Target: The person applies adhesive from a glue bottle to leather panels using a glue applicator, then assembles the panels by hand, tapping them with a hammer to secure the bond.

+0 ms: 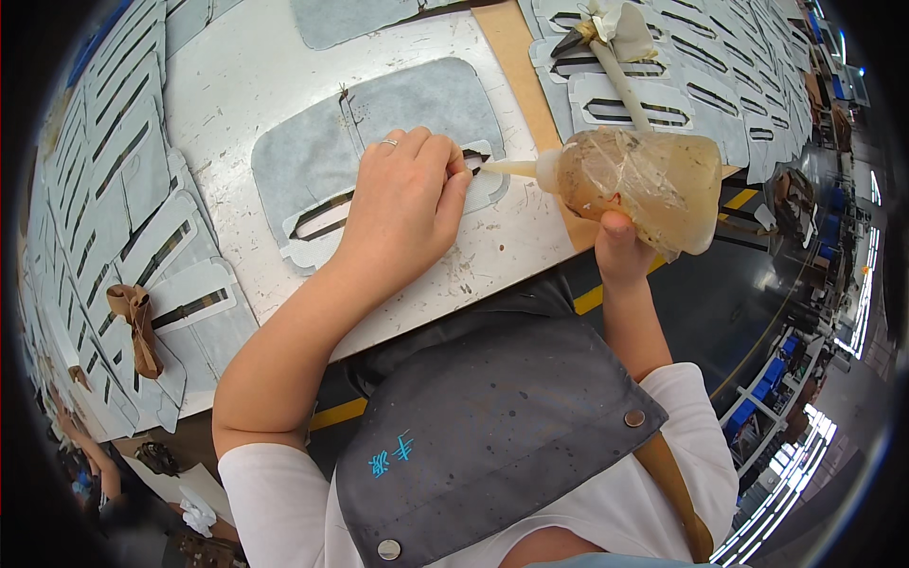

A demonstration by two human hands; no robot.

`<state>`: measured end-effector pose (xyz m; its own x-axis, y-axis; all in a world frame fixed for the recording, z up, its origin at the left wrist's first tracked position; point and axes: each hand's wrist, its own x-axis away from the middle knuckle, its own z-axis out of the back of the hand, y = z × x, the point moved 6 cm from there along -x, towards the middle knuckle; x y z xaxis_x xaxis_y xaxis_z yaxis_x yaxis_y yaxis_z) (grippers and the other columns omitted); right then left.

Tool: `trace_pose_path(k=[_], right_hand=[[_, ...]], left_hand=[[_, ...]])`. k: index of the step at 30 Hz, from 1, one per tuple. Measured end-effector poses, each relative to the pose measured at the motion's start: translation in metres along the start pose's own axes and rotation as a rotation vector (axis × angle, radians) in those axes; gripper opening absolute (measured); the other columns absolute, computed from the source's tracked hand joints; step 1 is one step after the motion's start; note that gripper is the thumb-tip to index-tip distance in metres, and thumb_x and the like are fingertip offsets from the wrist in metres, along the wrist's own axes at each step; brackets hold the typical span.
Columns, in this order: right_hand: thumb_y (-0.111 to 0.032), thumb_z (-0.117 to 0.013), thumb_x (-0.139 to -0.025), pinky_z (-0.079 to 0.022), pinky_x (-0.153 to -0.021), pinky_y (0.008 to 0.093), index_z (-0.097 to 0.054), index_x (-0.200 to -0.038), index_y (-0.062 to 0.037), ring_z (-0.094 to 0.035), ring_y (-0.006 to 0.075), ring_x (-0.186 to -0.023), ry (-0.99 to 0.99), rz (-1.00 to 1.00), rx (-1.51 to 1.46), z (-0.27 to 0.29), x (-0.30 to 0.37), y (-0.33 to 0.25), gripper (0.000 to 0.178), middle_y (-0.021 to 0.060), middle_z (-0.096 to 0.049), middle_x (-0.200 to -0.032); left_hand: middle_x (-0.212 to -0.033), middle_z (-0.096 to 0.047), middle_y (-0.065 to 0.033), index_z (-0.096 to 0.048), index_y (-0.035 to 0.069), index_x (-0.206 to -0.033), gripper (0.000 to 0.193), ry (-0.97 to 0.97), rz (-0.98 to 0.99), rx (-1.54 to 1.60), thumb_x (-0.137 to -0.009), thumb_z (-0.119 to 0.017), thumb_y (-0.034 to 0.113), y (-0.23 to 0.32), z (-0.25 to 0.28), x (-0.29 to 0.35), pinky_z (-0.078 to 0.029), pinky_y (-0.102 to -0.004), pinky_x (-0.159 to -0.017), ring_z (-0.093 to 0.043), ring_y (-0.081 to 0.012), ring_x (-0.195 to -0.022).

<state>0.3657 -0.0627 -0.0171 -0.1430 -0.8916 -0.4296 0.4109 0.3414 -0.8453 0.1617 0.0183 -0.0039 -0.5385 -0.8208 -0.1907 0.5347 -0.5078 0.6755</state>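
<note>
A grey fabric panel with rounded corners lies flat in front of me; a long slot with a pale border runs along its near side. Over the middle of that slot my left hand is closed, thumb and fingers pinched at the slot's edge; the fingertips are partly hidden. My right hand grips a squeeze bottle of cloudy yellowish liquid, tilted on its side and wrapped in grimy clear film. Its thin nozzle points left, the tip at the slot's right end beside my left thumb.
Overlapping rows of similar slotted grey panels cover the left side and the far right. A brown strip lies on the left ones. On the right ones rests a white-handled tool. The white tabletop ends near my apron.
</note>
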Motion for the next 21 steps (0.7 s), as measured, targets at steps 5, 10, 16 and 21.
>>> trace_pose_path(k=[5, 10, 16, 21], right_hand=[[-0.050, -0.070, -0.083, -0.043, -0.098, 0.0385, -0.035, -0.138, -0.0062, -0.049, 0.0211, -0.120, -0.071, 0.050, 0.023, -0.004, -0.003, -0.006, 0.078, 0.0060, -0.048, -0.132], [-0.052, -0.067, -0.085, -0.041, -0.100, 0.0369, -0.035, -0.138, -0.0034, -0.049, 0.0209, -0.120, -0.139, 0.101, 0.046, -0.007, -0.008, -0.014, 0.079, 0.0074, -0.048, -0.132], [-0.051, -0.075, -0.077, -0.046, -0.093, 0.0358, -0.045, -0.131, -0.0059, -0.055, 0.0216, -0.109, -0.011, 0.056, 0.033, -0.010, -0.011, -0.013, 0.077, 0.0067, -0.055, -0.123], [-0.051, -0.079, -0.073, -0.049, -0.087, 0.0355, -0.050, -0.127, -0.0073, -0.059, 0.0222, -0.100, 0.082, 0.022, 0.017, 0.000, -0.014, -0.010, 0.075, 0.0061, -0.059, -0.116]], left_hand=[[-0.076, -0.051, -0.0051, -0.057, 0.005, -0.084, 0.004, -0.007, -0.003, -0.003, -0.083, -0.061, 0.006, 0.000, -0.001, -0.001, -0.036, -0.0347, -0.072, -0.049, -0.0212, -0.072], [-0.076, -0.051, -0.0048, -0.057, 0.006, -0.084, 0.005, 0.005, -0.010, -0.002, -0.083, -0.061, 0.005, -0.001, -0.001, 0.000, -0.036, -0.0348, -0.072, -0.049, -0.0209, -0.072], [-0.075, -0.051, -0.0049, -0.057, 0.006, -0.083, 0.005, 0.018, -0.017, -0.004, -0.082, -0.062, 0.006, -0.001, -0.001, -0.001, -0.035, -0.0346, -0.070, -0.049, -0.0209, -0.071], [-0.077, -0.053, -0.0071, -0.056, 0.005, -0.082, 0.006, 0.013, -0.027, -0.002, -0.081, -0.062, 0.006, 0.000, -0.001, -0.001, -0.036, -0.0366, -0.070, -0.050, -0.0243, -0.074]])
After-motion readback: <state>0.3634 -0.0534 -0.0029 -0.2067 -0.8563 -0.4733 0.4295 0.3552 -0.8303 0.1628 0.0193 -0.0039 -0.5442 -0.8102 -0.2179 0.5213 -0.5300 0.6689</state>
